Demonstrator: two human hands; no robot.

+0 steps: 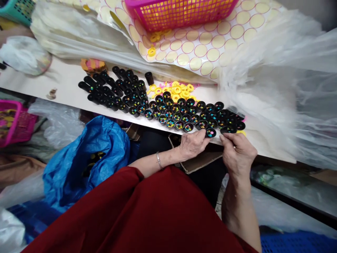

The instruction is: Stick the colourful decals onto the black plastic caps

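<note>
Rows of black cups (pixel 177 116) holding small coloured pieces stand along the white table. My left hand (pixel 193 144) is closed beside a black cup (pixel 211 133) at the front edge, its fingertips at the cup's left side. To the right of that cup, my right hand (pixel 239 147) has its fingers bent together; anything between them is too small to name. Yellow rings (pixel 181 90) and small pink pieces lie behind the cups. One black cup (pixel 149 78) stands apart, left of the rings.
A pink basket (pixel 181 14) sits at the back on a sheet with printed circles (pixel 206 52). Clear plastic (pixel 263 80) covers the right side. A blue bag (pixel 86 158) stands open at lower left. An orange stack (pixel 92 66) lies behind the cups.
</note>
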